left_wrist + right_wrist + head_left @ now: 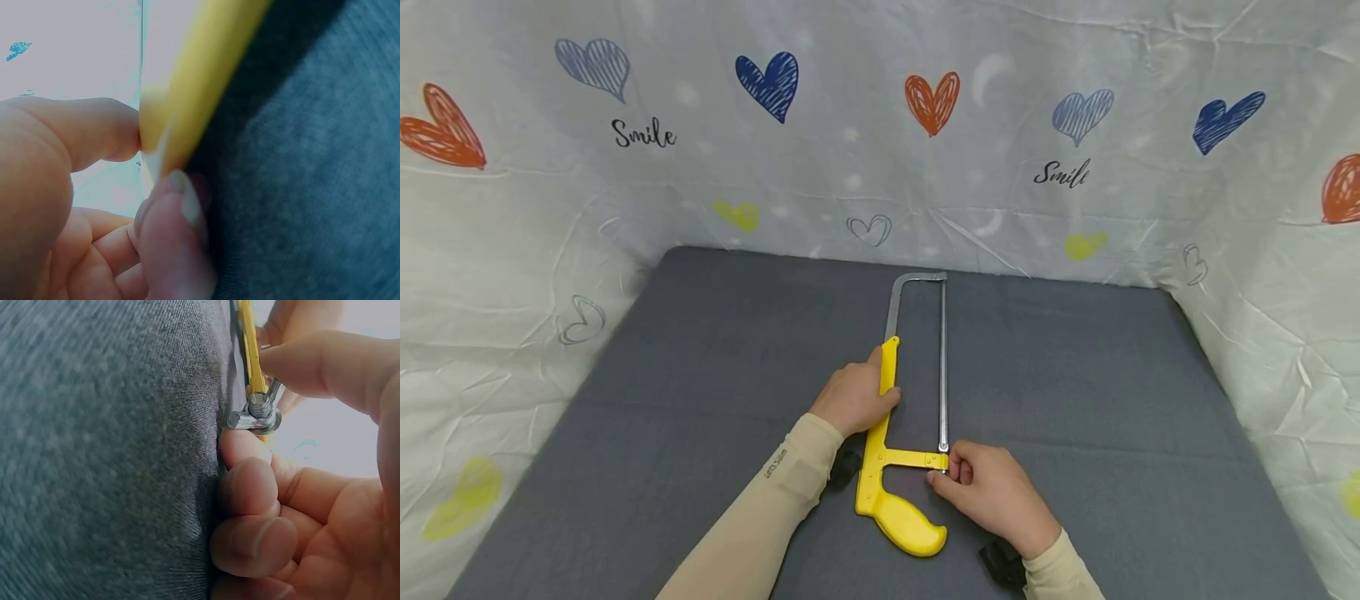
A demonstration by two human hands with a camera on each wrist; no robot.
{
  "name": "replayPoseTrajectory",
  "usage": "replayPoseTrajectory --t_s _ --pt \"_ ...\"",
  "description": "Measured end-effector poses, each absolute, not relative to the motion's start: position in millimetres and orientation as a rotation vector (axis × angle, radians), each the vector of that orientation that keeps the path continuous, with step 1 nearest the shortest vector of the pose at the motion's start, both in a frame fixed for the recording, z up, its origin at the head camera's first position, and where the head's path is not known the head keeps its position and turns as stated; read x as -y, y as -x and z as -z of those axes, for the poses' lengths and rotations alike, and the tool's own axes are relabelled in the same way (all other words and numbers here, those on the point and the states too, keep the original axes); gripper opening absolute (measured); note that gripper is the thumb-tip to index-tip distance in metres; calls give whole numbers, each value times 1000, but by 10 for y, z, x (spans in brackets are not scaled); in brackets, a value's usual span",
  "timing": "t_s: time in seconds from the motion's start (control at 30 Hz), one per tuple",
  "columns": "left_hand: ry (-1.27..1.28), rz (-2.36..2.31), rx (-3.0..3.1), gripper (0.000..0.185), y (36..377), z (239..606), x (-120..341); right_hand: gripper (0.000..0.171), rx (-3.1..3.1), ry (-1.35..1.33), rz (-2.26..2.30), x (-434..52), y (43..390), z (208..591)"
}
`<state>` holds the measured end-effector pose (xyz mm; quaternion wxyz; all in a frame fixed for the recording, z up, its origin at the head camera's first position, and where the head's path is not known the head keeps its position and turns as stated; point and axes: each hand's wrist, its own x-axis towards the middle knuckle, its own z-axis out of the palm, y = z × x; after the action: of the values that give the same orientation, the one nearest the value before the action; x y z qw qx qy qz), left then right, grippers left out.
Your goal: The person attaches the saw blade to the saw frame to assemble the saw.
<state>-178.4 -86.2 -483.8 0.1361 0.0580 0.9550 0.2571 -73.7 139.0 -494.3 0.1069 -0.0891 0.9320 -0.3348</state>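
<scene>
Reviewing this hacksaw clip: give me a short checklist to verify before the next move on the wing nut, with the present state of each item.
1. Hacksaw lies flat on the grey mat: ok.
2. Left hand holds the yellow frame steady: ok.
3. Right hand fingers pinch the wing nut: ok.
4. Blade seated at both ends: cannot tell.
5. Fingers away from the blade teeth: cannot tell.

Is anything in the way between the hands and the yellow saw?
No. The left hand already grips the saw by its yellow bar, and the right hand pinches the wing nut at the blade's end.
</scene>
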Motion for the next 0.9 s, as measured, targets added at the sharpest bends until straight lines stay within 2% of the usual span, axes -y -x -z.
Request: replayPoseTrajectory --t_s 0.9 --pt "-154 -754 -2775 84 1783 4847 851 26 -2712 300 1005 -1441 759 4935"
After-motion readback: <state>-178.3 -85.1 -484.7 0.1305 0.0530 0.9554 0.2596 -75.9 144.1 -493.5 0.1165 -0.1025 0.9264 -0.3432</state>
